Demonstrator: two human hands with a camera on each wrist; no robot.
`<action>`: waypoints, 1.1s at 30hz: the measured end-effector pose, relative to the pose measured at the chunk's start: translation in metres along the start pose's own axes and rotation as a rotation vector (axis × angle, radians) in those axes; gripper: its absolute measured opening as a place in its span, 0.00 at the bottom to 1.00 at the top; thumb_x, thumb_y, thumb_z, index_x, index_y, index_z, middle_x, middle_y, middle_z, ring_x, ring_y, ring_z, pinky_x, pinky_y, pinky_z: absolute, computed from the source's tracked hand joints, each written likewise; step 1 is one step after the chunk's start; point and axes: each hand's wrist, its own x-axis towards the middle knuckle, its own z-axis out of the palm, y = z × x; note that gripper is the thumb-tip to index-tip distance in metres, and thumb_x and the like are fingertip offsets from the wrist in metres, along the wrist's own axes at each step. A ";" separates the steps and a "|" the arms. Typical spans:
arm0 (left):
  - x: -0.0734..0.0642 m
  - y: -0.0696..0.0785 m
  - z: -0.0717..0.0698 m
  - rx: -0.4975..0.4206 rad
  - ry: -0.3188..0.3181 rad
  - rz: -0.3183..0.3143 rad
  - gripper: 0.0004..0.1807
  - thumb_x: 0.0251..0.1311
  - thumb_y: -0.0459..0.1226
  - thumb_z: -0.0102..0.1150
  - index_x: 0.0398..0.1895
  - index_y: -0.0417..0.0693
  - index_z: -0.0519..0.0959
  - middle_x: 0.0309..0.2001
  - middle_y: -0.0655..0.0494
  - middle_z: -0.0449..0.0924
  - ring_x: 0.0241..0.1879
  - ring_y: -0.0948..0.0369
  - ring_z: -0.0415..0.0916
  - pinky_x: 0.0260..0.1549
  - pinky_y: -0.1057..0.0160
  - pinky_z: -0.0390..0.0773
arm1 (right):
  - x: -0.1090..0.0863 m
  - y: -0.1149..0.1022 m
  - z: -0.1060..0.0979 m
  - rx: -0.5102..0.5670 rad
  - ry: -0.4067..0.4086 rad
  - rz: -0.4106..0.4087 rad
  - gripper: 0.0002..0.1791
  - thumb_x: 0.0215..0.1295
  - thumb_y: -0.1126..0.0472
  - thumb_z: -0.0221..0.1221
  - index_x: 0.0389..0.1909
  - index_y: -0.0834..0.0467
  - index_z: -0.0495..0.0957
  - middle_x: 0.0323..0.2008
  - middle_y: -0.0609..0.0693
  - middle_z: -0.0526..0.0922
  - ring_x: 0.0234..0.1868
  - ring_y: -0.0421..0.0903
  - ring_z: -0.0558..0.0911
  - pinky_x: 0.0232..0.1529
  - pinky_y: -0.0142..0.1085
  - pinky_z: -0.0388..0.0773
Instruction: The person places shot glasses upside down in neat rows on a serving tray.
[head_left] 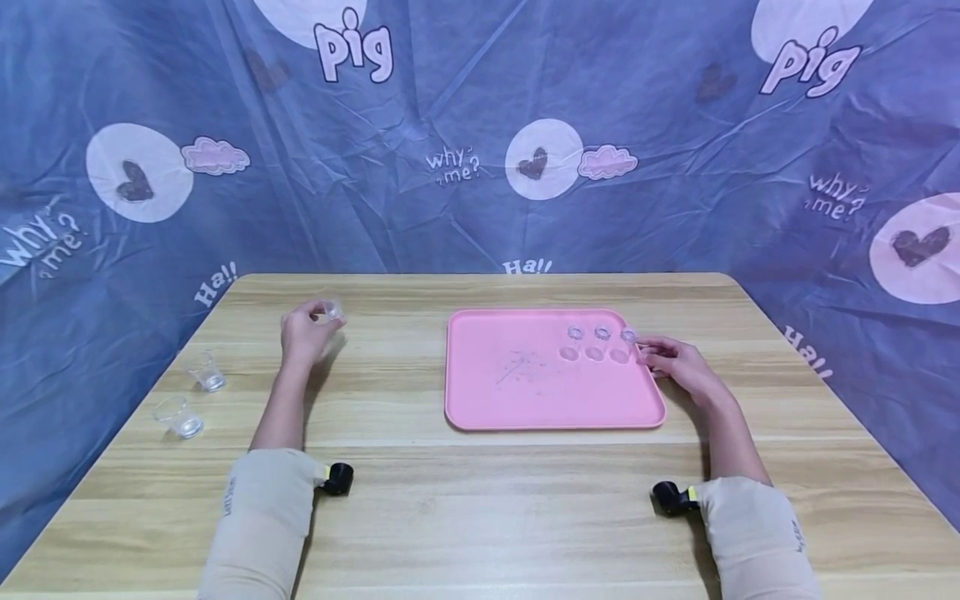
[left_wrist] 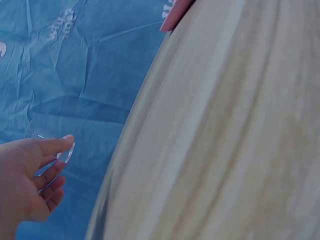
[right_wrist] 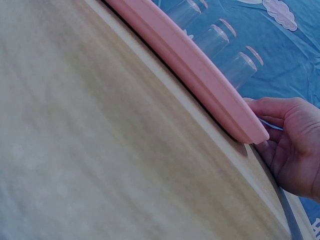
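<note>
My left hand point(head_left: 303, 335) holds a small clear shot glass point(head_left: 333, 310) between thumb and fingers, above the left part of the table. In the left wrist view, the thumb lies across this glass point(left_wrist: 66, 152) with the other fingers curled below. My right hand point(head_left: 682, 367) grips the right rim of a pink tray point(head_left: 510, 400); the right wrist view shows its fingers point(right_wrist: 272, 106) around the tray's edge. Three clear glasses stand upside down in a row on the tray, the nearest glass point(right_wrist: 241, 69) close to that hand, their thick bases up.
Two more clear glasses stand upright at the table's left side, a rear glass point(head_left: 210, 377) and a front glass point(head_left: 183, 422). Grey marks show on the tray's middle. A blue printed cloth point(head_left: 420, 217) hangs behind the wooden table point(head_left: 480, 517).
</note>
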 end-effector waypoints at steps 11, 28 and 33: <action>-0.002 0.027 0.011 0.003 -0.021 0.090 0.20 0.53 0.34 0.63 0.48 0.33 0.76 0.46 0.35 0.75 0.49 0.45 0.68 0.47 0.50 0.67 | 0.001 -0.003 -0.002 -0.024 -0.001 0.004 0.25 0.67 0.65 0.51 0.60 0.75 0.59 0.37 0.46 0.76 0.33 0.33 0.76 0.34 0.28 0.76; -0.014 0.064 0.039 -0.010 -0.086 0.188 0.21 0.50 0.33 0.66 0.47 0.33 0.76 0.44 0.36 0.76 0.46 0.46 0.68 0.45 0.51 0.67 | -0.001 -0.002 -0.001 -0.011 -0.011 0.010 0.27 0.67 0.62 0.52 0.61 0.74 0.59 0.38 0.48 0.76 0.33 0.34 0.77 0.34 0.29 0.76; -0.017 0.073 0.047 0.001 -0.094 0.233 0.20 0.48 0.34 0.67 0.45 0.34 0.78 0.42 0.37 0.77 0.45 0.47 0.69 0.45 0.52 0.67 | -0.002 -0.002 -0.002 -0.014 -0.006 0.009 0.27 0.67 0.62 0.52 0.61 0.73 0.59 0.38 0.49 0.75 0.33 0.34 0.76 0.34 0.29 0.76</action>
